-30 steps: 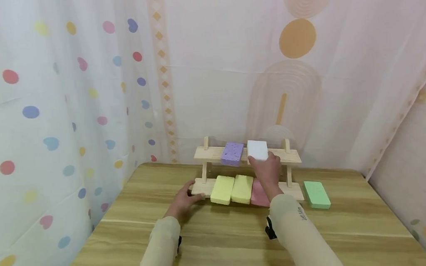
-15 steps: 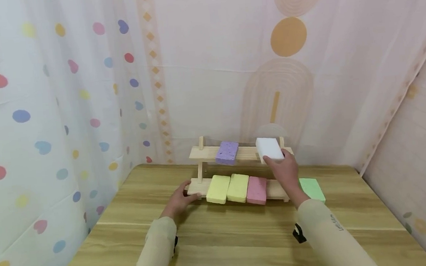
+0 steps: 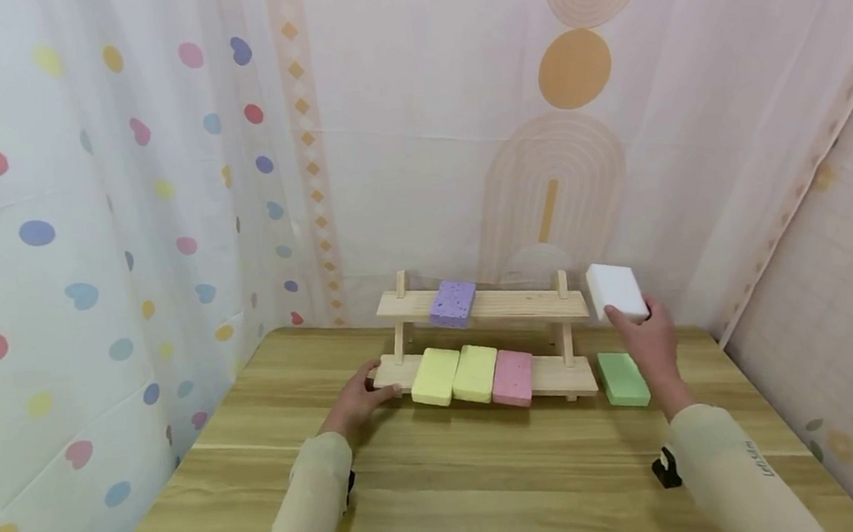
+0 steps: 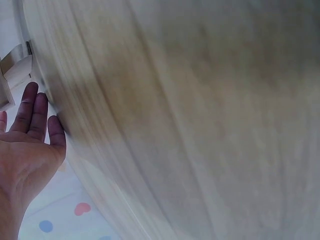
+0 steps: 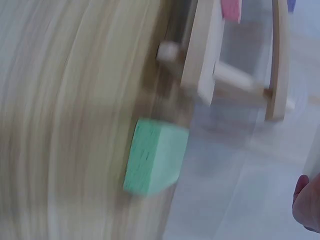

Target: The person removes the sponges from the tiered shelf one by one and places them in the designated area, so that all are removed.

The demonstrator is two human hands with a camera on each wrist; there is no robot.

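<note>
My right hand (image 3: 653, 347) holds a white sponge (image 3: 615, 289) in the air, right of the two-tier wooden rack (image 3: 527, 303) and above a green sponge (image 3: 623, 379) on the table. The right wrist view shows only part of this hand at its right edge. At the left end of the rack's lower shelf, my left hand (image 3: 353, 402) rests with its thumb along the front. In the left wrist view its fingers (image 4: 26, 107) look fairly straight. A purple sponge (image 3: 453, 304) lies on the upper shelf. Two yellow sponges (image 3: 436, 376) and a pink sponge (image 3: 512, 378) lie side by side on the lower one.
The wood-grain table (image 3: 443, 482) carries the rack near its back edge. A patterned curtain (image 3: 420, 183) hangs behind it, and a dotted curtain (image 3: 103, 358) hangs along the left. The green sponge sits just past the rack's right end.
My right hand has lifted the white sponge off the upper shelf area and carried it right, past the rack's end. The left hand has stayed at the rack's left end.
</note>
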